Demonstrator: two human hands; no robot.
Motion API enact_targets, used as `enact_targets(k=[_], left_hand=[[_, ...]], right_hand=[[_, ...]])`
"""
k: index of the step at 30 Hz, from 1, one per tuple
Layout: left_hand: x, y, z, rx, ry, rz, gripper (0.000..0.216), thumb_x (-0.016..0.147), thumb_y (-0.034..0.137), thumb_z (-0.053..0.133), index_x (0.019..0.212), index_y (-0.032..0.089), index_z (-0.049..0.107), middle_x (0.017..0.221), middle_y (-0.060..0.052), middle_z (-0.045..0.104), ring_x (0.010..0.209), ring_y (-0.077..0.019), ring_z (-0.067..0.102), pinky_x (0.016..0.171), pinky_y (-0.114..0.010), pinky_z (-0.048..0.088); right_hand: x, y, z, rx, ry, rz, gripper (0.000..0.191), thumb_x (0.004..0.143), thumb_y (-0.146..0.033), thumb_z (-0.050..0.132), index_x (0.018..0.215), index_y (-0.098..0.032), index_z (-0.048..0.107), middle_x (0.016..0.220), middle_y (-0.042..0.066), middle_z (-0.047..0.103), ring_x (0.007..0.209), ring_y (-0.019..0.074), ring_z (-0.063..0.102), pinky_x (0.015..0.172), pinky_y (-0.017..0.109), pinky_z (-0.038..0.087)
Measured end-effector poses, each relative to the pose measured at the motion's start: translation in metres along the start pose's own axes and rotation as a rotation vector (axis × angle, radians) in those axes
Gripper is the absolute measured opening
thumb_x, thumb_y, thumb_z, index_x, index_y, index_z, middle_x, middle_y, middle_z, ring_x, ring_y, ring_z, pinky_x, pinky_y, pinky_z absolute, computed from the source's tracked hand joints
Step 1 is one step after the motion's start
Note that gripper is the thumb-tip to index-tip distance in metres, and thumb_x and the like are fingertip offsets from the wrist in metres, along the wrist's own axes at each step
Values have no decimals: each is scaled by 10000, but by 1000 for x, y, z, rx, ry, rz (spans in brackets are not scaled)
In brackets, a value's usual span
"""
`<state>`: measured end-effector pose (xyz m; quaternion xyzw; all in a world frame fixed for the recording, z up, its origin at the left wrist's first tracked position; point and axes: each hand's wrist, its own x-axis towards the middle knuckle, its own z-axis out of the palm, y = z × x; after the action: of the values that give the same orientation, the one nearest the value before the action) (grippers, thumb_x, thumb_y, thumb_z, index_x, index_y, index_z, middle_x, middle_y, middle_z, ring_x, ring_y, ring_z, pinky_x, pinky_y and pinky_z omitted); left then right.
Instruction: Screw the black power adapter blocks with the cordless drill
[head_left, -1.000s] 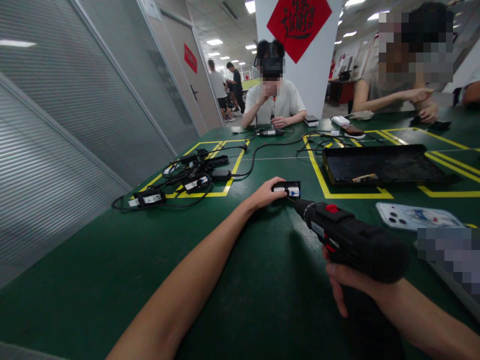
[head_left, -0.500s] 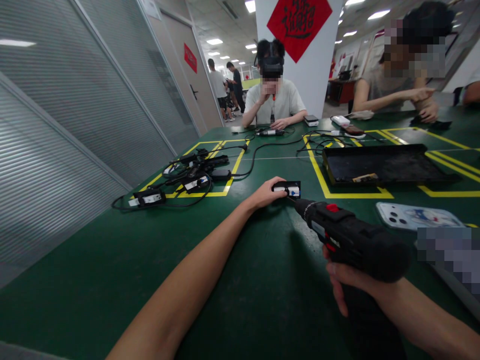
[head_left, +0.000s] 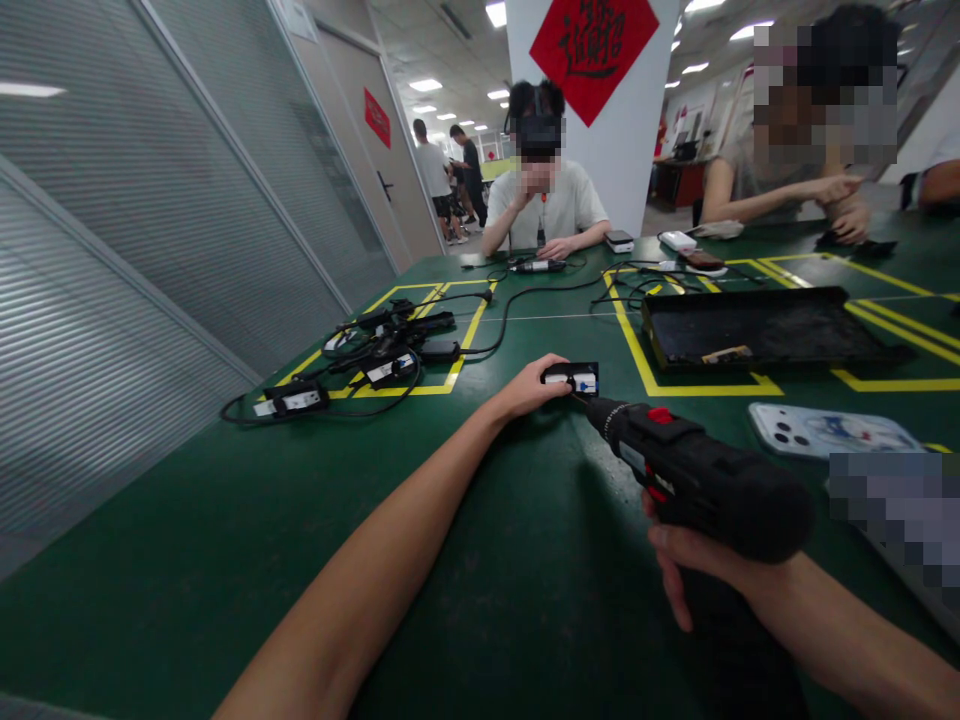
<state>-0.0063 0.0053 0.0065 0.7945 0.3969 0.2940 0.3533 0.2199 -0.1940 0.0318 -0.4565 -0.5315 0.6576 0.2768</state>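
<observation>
My left hand (head_left: 534, 386) is closed on the left end of a small black case with a white label (head_left: 585, 382), holding it against the green table (head_left: 480, 500). In my right hand (head_left: 697, 560) is a black and red cordless drill (head_left: 697, 470), gripped by its handle. The drill points forward and left, and its thin bit reaches the near edge of the case by my left fingertips. Whether the bit sits in a screw is too small to make out.
Left of my arm lies a heap of black adapters with cables (head_left: 394, 350). A black tray (head_left: 772, 330) sits at the right, behind a phone (head_left: 832, 430). Yellow tape (head_left: 634, 345) marks the table. Across it sits a person with a headset (head_left: 547, 210); another person (head_left: 810, 190) sits at the right.
The camera view has shifted very slightly. Both hands, the drill and the black case keep nearly the same positions relative to one another.
</observation>
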Motion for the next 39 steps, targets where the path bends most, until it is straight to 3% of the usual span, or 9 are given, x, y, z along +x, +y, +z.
enact_targets(k=[4, 10, 14, 19, 39], left_hand=[[0, 1, 0, 10, -1, -10, 430, 710, 309, 572, 1106, 148, 527, 997, -46, 584, 886, -174, 548, 821, -303, 441], [0, 3, -1, 0, -22, -9, 448, 706, 309, 576, 1119, 147, 514, 1015, -50, 583, 897, -175, 549, 833, -307, 437], [0, 1, 0, -9, -27, 3, 460, 706, 314, 577, 1126, 142, 504, 1012, -48, 580, 901, -171, 544, 828, -298, 434], [1, -3, 1, -8, -30, -1, 463, 696, 306, 577, 1120, 137, 501, 986, -40, 577, 878, -164, 540, 814, -294, 437], [0, -1, -1, -3, -29, -7, 479, 698, 324, 588, 1132, 146, 495, 997, -39, 576, 894, -169, 542, 822, -290, 433]], right_hand=[[1, 2, 4, 52, -6, -28, 247, 752, -363, 627, 874, -229, 458, 463, -16, 664, 379, 204, 640, 400, 288, 475], [1, 9, 11, 53, 142, -57, 249, 725, -366, 609, 871, -228, 462, 408, -43, 623, 298, 187, 591, 342, 276, 464], [0, 5, 11, 52, 131, -36, 216, 734, -348, 598, 863, -224, 476, 428, -32, 638, 332, 176, 612, 377, 261, 465], [0, 1, 13, 54, 133, -15, 294, 639, -425, 632, 794, -228, 477, 368, -19, 616, 288, 199, 588, 315, 250, 424], [0, 1, 12, 55, 76, -89, 216, 736, -324, 609, 852, -204, 471, 426, -31, 637, 321, 167, 610, 354, 242, 464]])
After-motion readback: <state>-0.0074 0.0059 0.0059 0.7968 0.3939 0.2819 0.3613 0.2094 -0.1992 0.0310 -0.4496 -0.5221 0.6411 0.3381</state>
